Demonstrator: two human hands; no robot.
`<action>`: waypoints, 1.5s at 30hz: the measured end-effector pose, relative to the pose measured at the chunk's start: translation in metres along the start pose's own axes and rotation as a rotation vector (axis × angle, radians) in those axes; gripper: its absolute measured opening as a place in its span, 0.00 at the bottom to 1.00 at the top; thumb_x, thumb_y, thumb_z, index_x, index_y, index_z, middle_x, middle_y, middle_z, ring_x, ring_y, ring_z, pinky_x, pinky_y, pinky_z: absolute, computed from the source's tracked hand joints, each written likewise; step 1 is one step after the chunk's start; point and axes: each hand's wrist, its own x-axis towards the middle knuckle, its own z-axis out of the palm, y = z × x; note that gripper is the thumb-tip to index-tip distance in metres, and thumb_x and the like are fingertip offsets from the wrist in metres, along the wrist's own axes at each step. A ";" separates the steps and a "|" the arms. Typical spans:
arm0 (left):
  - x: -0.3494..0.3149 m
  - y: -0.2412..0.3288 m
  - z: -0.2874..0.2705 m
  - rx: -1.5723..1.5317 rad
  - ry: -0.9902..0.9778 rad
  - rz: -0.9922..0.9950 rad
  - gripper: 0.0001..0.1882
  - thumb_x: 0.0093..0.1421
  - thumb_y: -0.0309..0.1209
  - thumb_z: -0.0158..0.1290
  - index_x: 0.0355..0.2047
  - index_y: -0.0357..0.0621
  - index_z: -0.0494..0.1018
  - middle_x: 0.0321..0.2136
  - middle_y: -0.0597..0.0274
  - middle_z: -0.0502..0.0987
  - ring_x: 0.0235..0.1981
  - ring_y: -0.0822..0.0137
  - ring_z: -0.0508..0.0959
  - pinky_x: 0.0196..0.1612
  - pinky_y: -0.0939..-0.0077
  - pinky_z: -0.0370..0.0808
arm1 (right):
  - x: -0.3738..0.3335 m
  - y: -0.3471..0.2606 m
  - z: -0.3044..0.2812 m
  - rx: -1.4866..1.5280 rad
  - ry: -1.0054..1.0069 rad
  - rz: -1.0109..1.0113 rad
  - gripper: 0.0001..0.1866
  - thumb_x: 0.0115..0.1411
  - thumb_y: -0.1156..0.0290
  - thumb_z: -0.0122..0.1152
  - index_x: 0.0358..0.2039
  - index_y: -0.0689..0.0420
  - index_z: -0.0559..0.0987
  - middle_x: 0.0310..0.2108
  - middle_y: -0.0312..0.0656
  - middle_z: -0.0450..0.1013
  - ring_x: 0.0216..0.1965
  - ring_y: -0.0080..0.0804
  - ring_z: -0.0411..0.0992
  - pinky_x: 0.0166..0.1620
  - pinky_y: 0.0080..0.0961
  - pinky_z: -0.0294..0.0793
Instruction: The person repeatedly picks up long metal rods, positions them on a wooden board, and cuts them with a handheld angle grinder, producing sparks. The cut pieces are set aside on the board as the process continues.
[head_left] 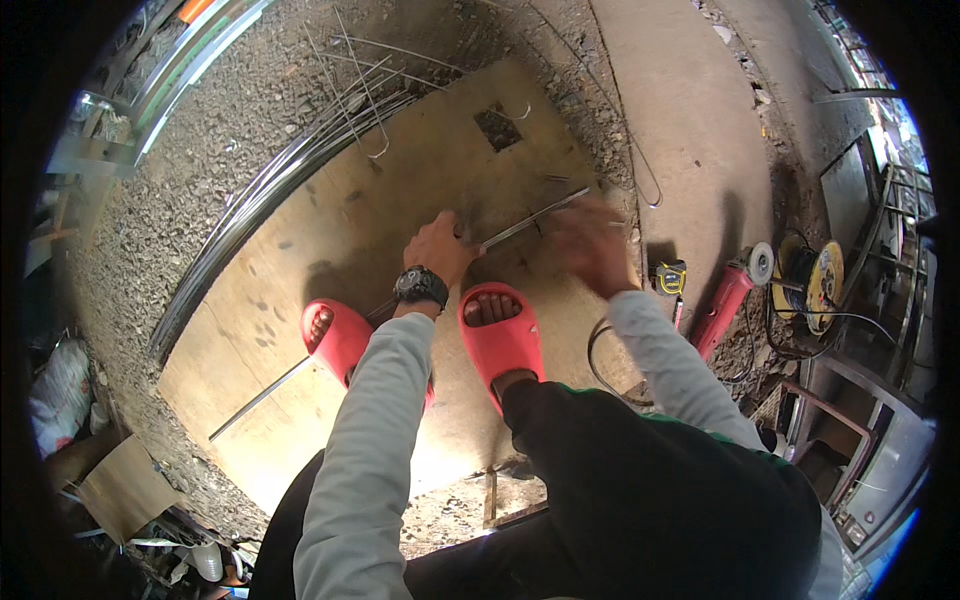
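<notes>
A long thin metal rod [530, 220] lies slantwise over a plywood board [250, 330], passing beneath my red sandals' area. My left hand [438, 248], with a black watch at its wrist, is closed around the rod near its middle. To the right, my right hand [592, 245] hovers close to the rod's far end, smeared by motion, so its fingers cannot be made out. Red sandals [502, 330] are on my feet, which rest on the board to either side of my left wrist.
A bundle of thin rods [270, 190] runs along the board's left edge. At right lie a yellow tape measure [668, 277], a red angle grinder [722, 312] and a cable reel [822, 288]. A square hole [497, 128] pierces the board's far end.
</notes>
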 end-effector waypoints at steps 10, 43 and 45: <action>0.008 -0.001 0.006 -0.157 -0.005 0.057 0.27 0.47 0.47 0.71 0.40 0.41 0.78 0.38 0.51 0.83 0.43 0.50 0.83 0.45 0.59 0.77 | -0.247 0.228 -0.186 -0.149 0.258 1.306 0.65 0.43 0.36 0.77 0.68 0.70 0.59 0.68 0.64 0.57 0.70 0.55 0.57 0.70 0.41 0.56; -0.088 0.138 0.070 -1.895 -1.255 0.267 0.29 0.57 0.37 0.62 0.56 0.41 0.67 0.41 0.61 0.78 0.42 0.68 0.79 0.43 0.72 0.76 | 0.045 0.001 -0.106 1.658 0.064 0.969 0.42 0.60 0.43 0.62 0.61 0.66 0.67 0.40 0.47 0.75 0.35 0.38 0.78 0.32 0.38 0.84; -0.089 0.137 0.074 -1.935 -1.227 0.266 0.31 0.57 0.37 0.62 0.58 0.41 0.65 0.44 0.60 0.77 0.44 0.67 0.78 0.47 0.69 0.76 | 0.055 -0.005 -0.104 1.549 0.055 0.970 0.39 0.59 0.46 0.62 0.58 0.65 0.68 0.38 0.46 0.75 0.35 0.37 0.78 0.31 0.37 0.84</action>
